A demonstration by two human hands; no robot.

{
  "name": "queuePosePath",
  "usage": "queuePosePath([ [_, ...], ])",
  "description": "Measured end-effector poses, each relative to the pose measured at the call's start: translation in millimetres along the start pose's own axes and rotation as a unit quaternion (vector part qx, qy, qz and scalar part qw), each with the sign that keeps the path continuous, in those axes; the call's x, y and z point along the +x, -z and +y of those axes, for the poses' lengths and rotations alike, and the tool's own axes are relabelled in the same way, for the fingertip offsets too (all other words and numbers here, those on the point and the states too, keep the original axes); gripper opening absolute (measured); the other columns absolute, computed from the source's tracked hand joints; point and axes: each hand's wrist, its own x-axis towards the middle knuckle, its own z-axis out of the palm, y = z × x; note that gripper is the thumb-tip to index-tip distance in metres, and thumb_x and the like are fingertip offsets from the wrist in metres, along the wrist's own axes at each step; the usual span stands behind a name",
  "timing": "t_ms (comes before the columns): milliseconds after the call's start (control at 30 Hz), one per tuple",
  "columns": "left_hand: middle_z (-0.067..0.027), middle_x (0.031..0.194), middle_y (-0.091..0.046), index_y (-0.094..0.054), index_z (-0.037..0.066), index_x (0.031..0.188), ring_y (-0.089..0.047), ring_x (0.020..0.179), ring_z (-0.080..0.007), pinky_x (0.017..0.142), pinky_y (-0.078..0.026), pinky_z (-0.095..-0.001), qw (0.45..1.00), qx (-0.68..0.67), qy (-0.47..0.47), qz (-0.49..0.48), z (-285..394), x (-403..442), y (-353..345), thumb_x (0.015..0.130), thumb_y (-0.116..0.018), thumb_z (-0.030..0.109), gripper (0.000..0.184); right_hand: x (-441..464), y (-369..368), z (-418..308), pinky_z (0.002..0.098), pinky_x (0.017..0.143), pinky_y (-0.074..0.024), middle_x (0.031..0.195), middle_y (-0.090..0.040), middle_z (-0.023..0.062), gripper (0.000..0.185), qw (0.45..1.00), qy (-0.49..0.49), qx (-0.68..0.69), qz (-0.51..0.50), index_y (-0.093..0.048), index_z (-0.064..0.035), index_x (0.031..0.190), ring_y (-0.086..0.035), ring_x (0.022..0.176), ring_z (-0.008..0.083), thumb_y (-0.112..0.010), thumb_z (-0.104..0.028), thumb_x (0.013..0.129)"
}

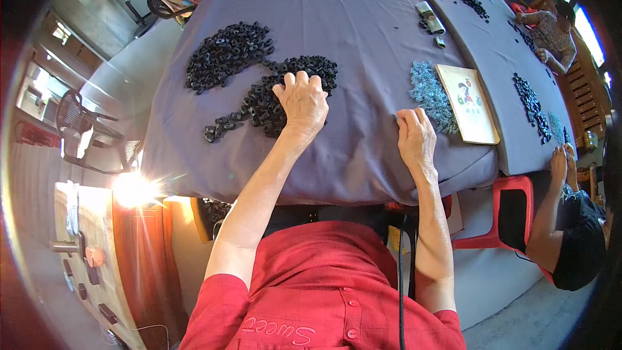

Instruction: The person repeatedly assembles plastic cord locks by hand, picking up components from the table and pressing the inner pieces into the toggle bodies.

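My left hand (303,104) rests on a heap of small black plastic parts (265,107). Its fingers are curled down into the heap, and the fingertips are hidden. My right hand (416,137) is at the near side of the table, just left of a pile of small clear-blue pieces (433,97). Its thumb and fingers are pinched together; whatever they hold is too small to make out. Behind my left hand lies a second, larger heap of black parts (227,53), joined to the first by a thin trail.
A grey cloth (363,45) covers the table. Right of the blue pile lies a booklet (468,104); farther back is a small cylindrical container (429,18). Other people (564,220) sit along the right side with their own piles. A red chair (508,214) stands at the near right.
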Motion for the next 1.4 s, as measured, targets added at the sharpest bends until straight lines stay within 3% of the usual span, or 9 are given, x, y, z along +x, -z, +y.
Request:
queuePosePath([
  [233,-0.0017,0.088,-0.057,-0.063,0.012,0.083,-0.05,0.087,-0.0232,0.072,-0.033,-0.0417,0.998,0.025,0.014,-0.055,-2.4,3.9,-8.5,0.073,-0.069,0.021,0.015,0.9,-0.9,0.5,0.0396,0.068,-0.0444,0.082,-0.054,0.0095,0.008,1.0,-0.002,0.003,0.003,-0.058,-0.006,0.086,-0.055,0.079,0.0289,-0.059,-0.006,0.078],
  [433,-0.0027,0.08,-0.055,-0.063,0.013,0.084,-0.049,0.085,-0.0234,0.073,-0.035,-0.0402,0.994,-0.089,0.0,0.057,-0.8,-4.8,3.8,0.077,-0.065,0.017,0.009,1.5,1.8,-2.5,0.0393,0.068,-0.0446,0.081,-0.054,0.0097,0.008,1.0,-0.001,0.007,0.006,-0.058,-0.0054,0.086,-0.055,0.078,0.0286,-0.059,-0.006,0.079],
  [467,0.0001,0.077,-0.056,-0.062,0.01,0.086,-0.052,0.08,-0.0171,0.07,-0.04,-0.0334,0.986,-0.132,-0.032,0.099,1.7,-8.0,10.8,0.08,-0.064,0.012,0.007,-0.3,1.1,-1.6,0.0395,0.068,-0.0446,0.081,-0.054,0.0098,0.007,1.0,-0.003,0.009,0.006,-0.058,-0.0053,0.086,-0.055,0.078,0.0288,-0.059,-0.006,0.079],
  [600,0.0044,0.074,-0.058,-0.062,0.006,0.092,-0.05,0.064,-0.0035,0.054,-0.041,-0.017,0.809,-0.572,0.114,-0.072,28.6,-34.6,15.5,0.085,-0.061,0.005,0.008,1.2,-0.5,0.9,0.0371,0.065,-0.0455,0.08,-0.054,0.0099,0.008,0.999,0.011,0.026,0.024,-0.059,-0.0046,0.087,-0.056,0.075,0.0275,-0.058,-0.004,0.079],
  [733,0.0015,0.076,-0.061,-0.063,0.006,0.098,-0.052,0.062,-0.0038,0.056,-0.043,-0.0167,0.683,-0.688,0.213,-0.127,56.1,-41.6,8.6,0.087,-0.059,0.009,0.012,2.0,14.8,-20.9,0.0278,0.06,-0.0459,0.076,-0.057,0.0058,0.009,0.979,-0.061,0.186,0.051,-0.061,-0.0026,0.09,-0.056,0.066,0.0166,-0.057,-0.001,0.082],
  [833,0.0,0.078,-0.063,-0.063,0.005,0.1,-0.055,0.064,-0.0048,0.056,-0.043,-0.0178,0.617,-0.732,0.252,-0.144,68.9,-40.9,5.6,0.086,-0.06,0.011,0.015,5.1,19.2,-50.9,0.0214,0.059,-0.0449,0.074,-0.059,0.0018,0.007,0.876,-0.203,0.438,0.013,-0.061,-0.0007,0.091,-0.053,0.063,0.0073,-0.057,-0.001,0.084],
  [900,-0.001,0.079,-0.063,-0.063,0.003,0.101,-0.056,0.065,-0.0057,0.056,-0.044,-0.0187,0.572,-0.765,0.253,-0.153,72.5,-43.3,4.2,0.086,-0.06,0.011,0.017,2.9,16.8,-60.4,0.0204,0.061,-0.0459,0.075,-0.06,0.0002,0.006,0.861,-0.204,0.467,-0.004,-0.06,0.0006,0.091,-0.054,0.067,0.0049,-0.058,-0.002,0.085],
  [1233,-0.0014,0.077,-0.06,-0.057,0.004,0.092,-0.053,0.062,-0.0071,0.055,-0.043,-0.0195,0.555,-0.77,0.239,-0.204,63.6,-48.2,-0.8,0.086,-0.061,0.012,0.01,0.0,10.7,-61.2,0.0195,0.066,-0.0456,0.079,-0.06,0.0001,0.009,0.839,-0.21,0.502,-0.004,-0.06,0.0018,0.093,-0.056,0.073,0.0059,-0.057,0.001,0.084],
  [1400,-0.0016,0.079,-0.061,-0.054,0.006,0.121,-0.053,0.06,-0.0072,0.055,-0.044,-0.0198,0.45,-0.822,0.292,-0.192,58.0,-46.3,4.6,0.086,-0.058,0.007,0.035,-1.7,5.5,-55.2,0.0202,0.069,-0.0458,0.079,-0.061,-0.0003,0.01,0.845,-0.216,0.489,-0.017,-0.061,0.0011,0.093,-0.056,0.073,0.0057,-0.057,0.001,0.084],
])
